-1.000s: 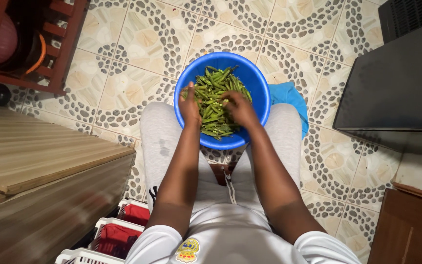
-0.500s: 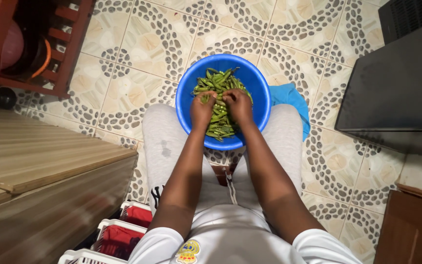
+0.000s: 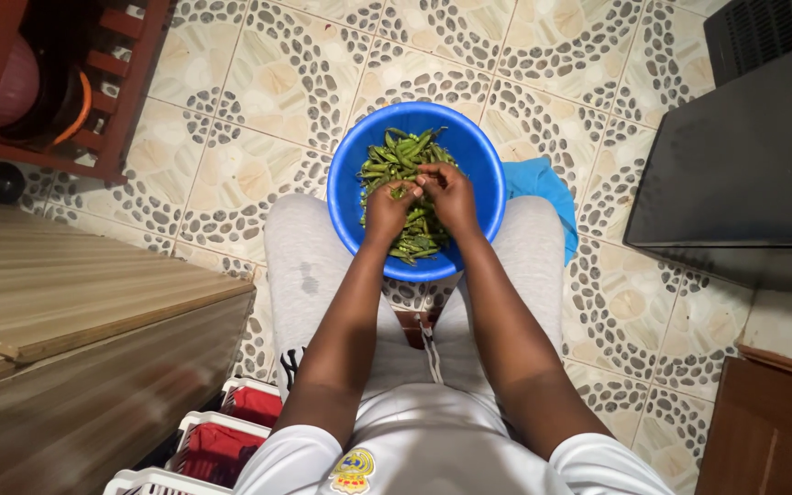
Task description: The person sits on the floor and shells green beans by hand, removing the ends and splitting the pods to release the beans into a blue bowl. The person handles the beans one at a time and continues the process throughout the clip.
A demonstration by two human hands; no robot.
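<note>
A round blue plastic basin (image 3: 483, 160) rests between the knees, low on the lap — within easy reach of both arms. Above its heap of green pea pods (image 3: 396, 156), the left hand (image 3: 387, 213) and right hand (image 3: 449, 194) meet, fingertips pinching one green pod (image 3: 410, 186) between them.

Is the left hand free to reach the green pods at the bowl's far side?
Probably yes: the left hand is already over the green pods inside the blue bowl, nothing blocking.
</note>
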